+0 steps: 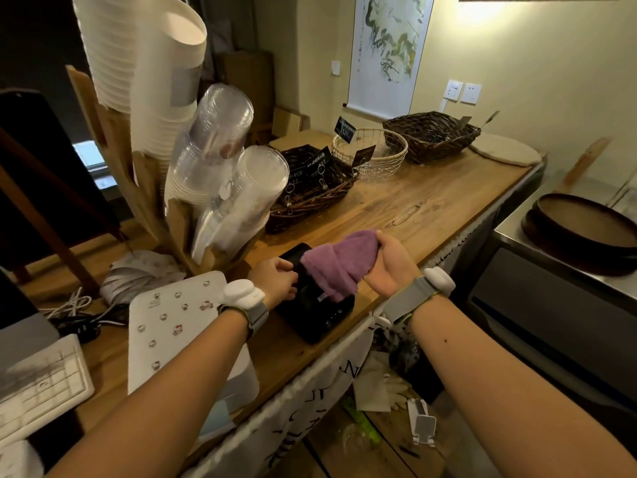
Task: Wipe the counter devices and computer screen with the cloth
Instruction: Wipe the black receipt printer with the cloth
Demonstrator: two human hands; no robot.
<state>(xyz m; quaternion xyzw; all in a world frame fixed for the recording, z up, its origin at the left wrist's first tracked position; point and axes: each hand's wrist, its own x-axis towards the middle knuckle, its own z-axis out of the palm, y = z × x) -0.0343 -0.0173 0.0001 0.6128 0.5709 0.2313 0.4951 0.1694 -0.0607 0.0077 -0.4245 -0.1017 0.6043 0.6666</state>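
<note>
Purple cloth [339,263], black device [315,308], brown wood-grain surface [431,198], white pad [175,322] w/ small cartoon prints

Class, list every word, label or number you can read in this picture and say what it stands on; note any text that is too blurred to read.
"N": only clear letter, on the white banner under the counter; its other letters are cut off.
Black tags on the baskets: white writing, too small.
White pad: small logo, blurred.
Black device: small label, unreadable.
Wall scroll: writing too faint.
</note>
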